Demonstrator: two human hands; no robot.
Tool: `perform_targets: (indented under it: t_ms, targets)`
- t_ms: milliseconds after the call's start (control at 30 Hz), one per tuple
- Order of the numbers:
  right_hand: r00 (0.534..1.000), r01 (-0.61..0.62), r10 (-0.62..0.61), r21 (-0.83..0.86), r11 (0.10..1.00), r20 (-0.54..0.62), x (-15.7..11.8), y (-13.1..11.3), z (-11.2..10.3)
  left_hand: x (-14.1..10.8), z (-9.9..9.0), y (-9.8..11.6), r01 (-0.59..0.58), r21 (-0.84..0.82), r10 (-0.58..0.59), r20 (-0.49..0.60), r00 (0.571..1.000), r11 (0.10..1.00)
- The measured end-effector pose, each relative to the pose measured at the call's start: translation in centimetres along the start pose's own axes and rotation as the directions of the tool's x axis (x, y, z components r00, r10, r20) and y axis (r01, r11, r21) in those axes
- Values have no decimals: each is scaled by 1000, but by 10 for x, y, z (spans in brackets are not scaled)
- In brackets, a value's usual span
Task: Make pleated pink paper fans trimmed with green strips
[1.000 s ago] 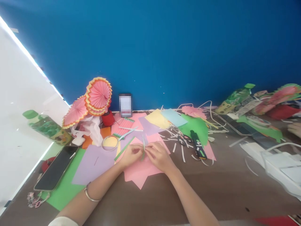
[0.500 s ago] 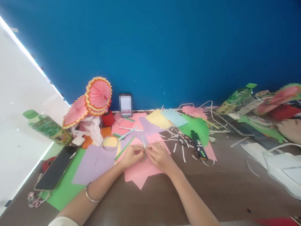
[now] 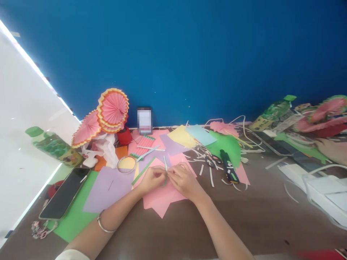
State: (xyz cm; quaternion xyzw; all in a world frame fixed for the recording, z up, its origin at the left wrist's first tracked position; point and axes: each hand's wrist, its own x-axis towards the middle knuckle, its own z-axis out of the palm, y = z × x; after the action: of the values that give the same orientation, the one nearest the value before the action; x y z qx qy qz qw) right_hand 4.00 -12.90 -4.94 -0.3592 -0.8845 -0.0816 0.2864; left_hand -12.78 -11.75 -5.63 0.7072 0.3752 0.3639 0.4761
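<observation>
Above the pink paper (image 3: 161,203), my left hand (image 3: 153,180) and my right hand (image 3: 182,177) meet, both with fingers pinched. Between their fingertips is a narrow paper strip (image 3: 165,163), pale at its upper end and greenish lower down. The fingers cover part of it. A green strip (image 3: 143,171) lies beside my left hand. Just beyond the hands rest a pleated pink paper (image 3: 146,144) with green edges, a pale blue strip (image 3: 148,153) and a roll of tape (image 3: 126,164). Purple paper (image 3: 108,187) lies left of my left hand.
Left stand pleated paper fans (image 3: 113,110), a green bottle (image 3: 52,146) and a phone (image 3: 65,195). Right of my hands lie scissors (image 3: 213,161), a black cutter (image 3: 229,166) and white paper scraps. Another person's hand (image 3: 332,150) shows at the far right, near a white box (image 3: 325,195).
My hands stay nearly in place, pinching the strip. At the far right, the other person's hand and the pink paper fan near it have shifted slightly.
</observation>
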Motion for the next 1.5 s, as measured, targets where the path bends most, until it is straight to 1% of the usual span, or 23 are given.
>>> perform_targets:
  t_ms: [167, 267, 333, 367, 433, 467, 533, 600, 700, 800, 867, 967, 1033, 1067, 1100, 1133, 1233, 1300, 1333, 1400, 1433, 1467, 1500]
  targets:
    - [996, 69, -63, -102, 992, 62, 0, -3, 5, 1, 1, -4, 32, -9, -32, -6, 999, 999]
    - [997, 53, -48, -86, 995, 63, -1, -3, 7, 1, 1, -5, 34, -7, -34, -13, 999, 999]
    - [999, 3, -3, -9, 1000, 34, -1, -2, 7, 1, 1, -4, 36, -14, -36, -22, 999, 999]
    - [999, -39, 38, 46, 998, 9, -1, -1, 8, 2, 1, -3, 38, -19, -39, -27, 999, 999]
    - [987, -147, 156, 173, 974, -39, 0, -1, 8, 2, 0, 0, 43, -30, -44, -32, 999, 999]
    - [973, -206, 224, 235, 950, -52, 0, -1, 8, 2, 0, 1, 44, -32, -44, -28, 999, 999]
    - [936, -312, 349, 342, 886, -50, 1, -1, 9, 2, -1, 4, 37, -32, -37, -20, 999, 999]
    - [893, -390, 449, 425, 817, -43, 2, 0, 9, 1, -2, 5, 29, -36, -29, -16, 999, 999]
    - [833, -442, 549, 516, 733, -67, 2, 6, 9, 0, -3, 3, 20, -62, -22, -26, 999, 998]
    - [770, -468, 626, 561, 683, -119, 2, 16, 7, 0, -4, 1, 37, -97, -40, -22, 999, 995]
    - [710, -505, 689, 579, 640, -142, 0, 24, 6, -1, -6, -1, 48, -125, -48, 4, 999, 991]
    - [607, -582, 778, 575, 575, -163, -6, 40, 3, -2, -7, -5, 38, -156, -35, 24, 999, 987]
    - [546, -631, 811, 535, 562, -210, -13, 51, 3, -3, -8, -8, 25, -161, -23, 11, 1000, 987]
    - [523, -655, 816, 498, 569, -244, -16, 56, 3, -3, -8, -10, 19, -162, -17, 9, 1000, 987]
    - [513, -680, 811, 444, 583, -281, -19, 61, 3, -3, -9, -12, 12, -168, -11, 8, 1000, 986]
    - [516, -705, 797, 374, 603, -313, -22, 66, 3, -3, -9, -14, 6, -176, -5, 8, 1000, 984]
    - [556, -765, 741, 115, 633, -375, -30, 73, 2, -2, -10, -18, 0, -211, 2, 9, 1000, 977]
    - [587, -776, 713, -17, 630, -383, -33, 75, 0, -1, -10, -20, 0, -247, 0, 0, 1000, 969]
    - [600, -775, 708, -50, 630, -373, -33, 74, -1, -1, -10, -20, 5, -268, -6, -2, 1000, 963]
    - [606, -772, 712, -47, 634, -354, -33, 72, -4, 0, -10, -20, 19, -321, -23, -11, 1000, 947]
    - [603, -769, 720, -11, 639, -344, -31, 69, -5, 0, -10, -20, 25, -354, -34, -17, 999, 935]
    - [603, -759, 731, 53, 649, -320, -29, 65, -6, 0, -9, -19, 31, -392, -45, -27, 999, 919]
    - [614, -736, 740, 140, 663, -274, -25, 60, -6, 0, -9, -18, 35, -436, -57, -38, 998, 899]
